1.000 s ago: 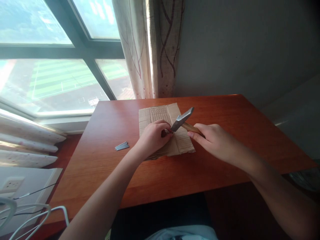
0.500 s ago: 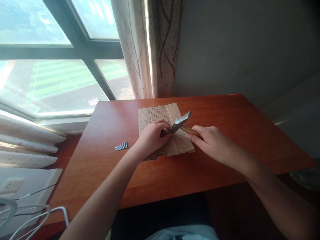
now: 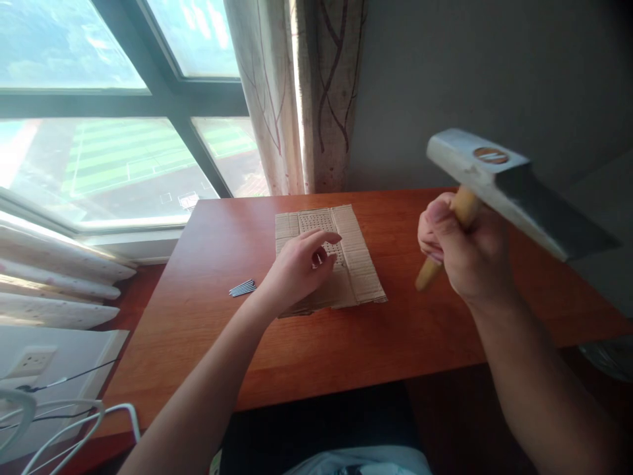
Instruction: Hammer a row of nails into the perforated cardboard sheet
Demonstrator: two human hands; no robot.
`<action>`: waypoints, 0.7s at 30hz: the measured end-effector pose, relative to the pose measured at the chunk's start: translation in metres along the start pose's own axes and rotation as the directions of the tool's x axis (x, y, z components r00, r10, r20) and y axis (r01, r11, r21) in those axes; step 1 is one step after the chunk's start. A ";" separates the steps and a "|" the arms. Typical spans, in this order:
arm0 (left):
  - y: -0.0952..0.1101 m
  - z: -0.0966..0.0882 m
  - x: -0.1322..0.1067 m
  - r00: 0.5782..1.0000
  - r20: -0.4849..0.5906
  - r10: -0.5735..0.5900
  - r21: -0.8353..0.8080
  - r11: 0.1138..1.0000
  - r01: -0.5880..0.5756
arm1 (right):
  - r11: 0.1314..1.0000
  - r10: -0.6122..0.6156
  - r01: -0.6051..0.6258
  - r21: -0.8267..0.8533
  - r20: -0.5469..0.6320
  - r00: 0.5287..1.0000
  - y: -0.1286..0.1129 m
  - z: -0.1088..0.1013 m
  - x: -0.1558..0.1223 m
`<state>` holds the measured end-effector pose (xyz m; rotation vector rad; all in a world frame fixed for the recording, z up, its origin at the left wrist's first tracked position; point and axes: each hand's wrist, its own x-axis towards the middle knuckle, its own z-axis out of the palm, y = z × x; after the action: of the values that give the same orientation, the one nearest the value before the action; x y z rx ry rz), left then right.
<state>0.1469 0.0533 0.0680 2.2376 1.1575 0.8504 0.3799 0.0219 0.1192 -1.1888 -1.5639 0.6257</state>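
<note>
My right hand (image 3: 467, 247) is wrapped round the wooden handle of a hammer (image 3: 477, 165), raised high at the right. Its metal head has a blunt end toward the left and a long tapering end toward the right. My left hand (image 3: 306, 264) rests over a piece of cardboard (image 3: 363, 264), thumb and forefinger parted in a loose curve, with nothing visible between them. Rows of small holes or dots mark the cardboard's middle, partly covered by that hand. Several nails (image 3: 242, 287) lie bunched on the table, left of the cardboard.
The reddish-brown wooden table (image 3: 306, 369) stands beneath the cardboard. Beyond it are a window (image 3: 143, 152) and a patterned curtain (image 3: 287, 99), with a grey wall at the right. White cables (image 3: 99, 409) loop at the lower left near a wall socket (image 3: 34, 361).
My right hand has lifted the hammer up and to the right, away from the cardboard. The left thumb and forefinger have moved apart, while that hand stays over the cardboard.
</note>
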 end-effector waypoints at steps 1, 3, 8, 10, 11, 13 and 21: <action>-0.001 -0.003 -0.002 0.999 -0.054 -0.005 -0.025 1.000 0.003 | 0.995 -0.019 0.025 0.095 -0.059 0.998 0.003 0.003 0.003; -0.005 -0.012 -0.010 0.986 -0.163 -0.034 -0.059 0.998 0.025 | 0.981 -0.018 0.053 0.186 -0.187 0.982 0.012 0.010 0.009; -0.033 -0.043 -0.036 0.937 -0.313 -0.156 0.111 0.974 0.199 | 0.992 0.071 -0.042 0.116 -0.262 0.962 0.030 0.016 0.010; -0.046 -0.054 -0.048 0.930 -0.317 -0.188 0.248 0.930 0.272 | 0.992 0.079 -0.049 0.120 -0.263 0.962 0.035 0.016 0.007; -0.052 -0.059 -0.054 0.929 -0.311 -0.202 0.305 0.904 0.299 | 0.991 0.079 -0.048 0.121 -0.265 0.961 0.036 0.016 0.006; -0.063 -0.064 -0.065 0.934 -0.276 -0.229 0.386 0.863 0.326 | 0.992 0.079 -0.048 0.120 -0.270 0.960 0.039 0.016 0.004; -0.083 -0.054 -0.106 0.943 -0.042 -0.329 0.628 0.726 0.282 | 0.967 0.066 0.001 0.255 -0.253 0.965 0.046 0.020 0.001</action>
<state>0.0159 0.0150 0.0191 2.4223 1.9308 0.2462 0.3793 0.0433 0.0735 -1.0575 -1.2066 0.6420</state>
